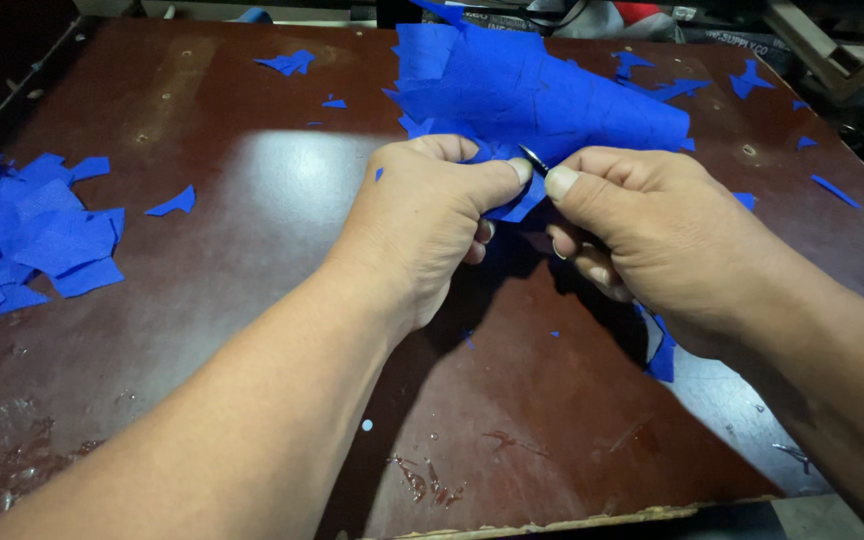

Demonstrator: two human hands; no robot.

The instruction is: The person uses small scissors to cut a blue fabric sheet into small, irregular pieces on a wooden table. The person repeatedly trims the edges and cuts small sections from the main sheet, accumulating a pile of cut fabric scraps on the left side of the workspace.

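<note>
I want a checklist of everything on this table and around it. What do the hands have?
Surface: dark brown table, glossy, scuffed and chipped along the near edge.
Job's things: blue cloth bunched at the far side; a small dark metal tool peeks out between the thumbs.
Clutter: pile of blue pieces at the left edge; small blue scraps scattered about.
Grips: left hand pinches the cloth's edge; right hand holds the tool against it.
Cables: dark ones may lie past the far edge, too dim to tell.
Surroundings: wooden frame at the far right; the rest is dark.
</note>
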